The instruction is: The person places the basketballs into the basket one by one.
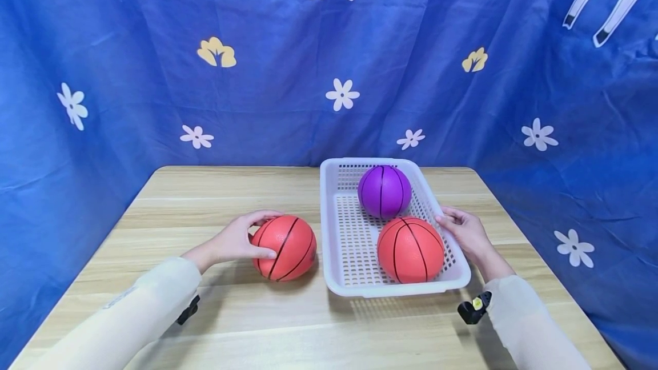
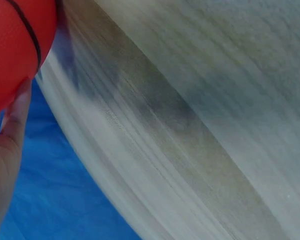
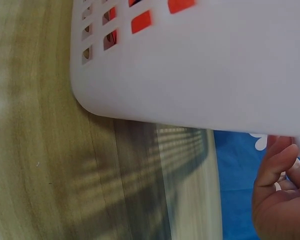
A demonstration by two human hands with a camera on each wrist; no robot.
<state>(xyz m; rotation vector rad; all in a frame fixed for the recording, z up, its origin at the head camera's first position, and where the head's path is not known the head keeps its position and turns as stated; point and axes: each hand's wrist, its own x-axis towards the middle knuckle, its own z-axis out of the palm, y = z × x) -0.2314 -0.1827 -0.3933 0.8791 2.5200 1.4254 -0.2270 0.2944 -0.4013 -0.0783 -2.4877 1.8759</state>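
Observation:
My left hand (image 1: 240, 240) grips a small red toy basketball (image 1: 288, 248) from its left side, thumb in front and fingers over the back. In the left wrist view that ball (image 2: 15, 45) shows at the upper left with fingertips against it. A white plastic basket (image 1: 333, 244) with a perforated floor and walls lies just right of this ball. My right hand (image 1: 465, 233) pinches the basket's right rim, thumb on top. Inside the basket, a purple ball (image 1: 384, 192) sits toward the back and another red ball (image 1: 410, 250) at the front right.
All of this is on a light wood-grain table (image 1: 231, 324). The basket's near edge casts a slatted shadow (image 3: 175, 155) on the tabletop. A blue cloth (image 1: 267, 84) with white flowers hangs behind the table and along its sides.

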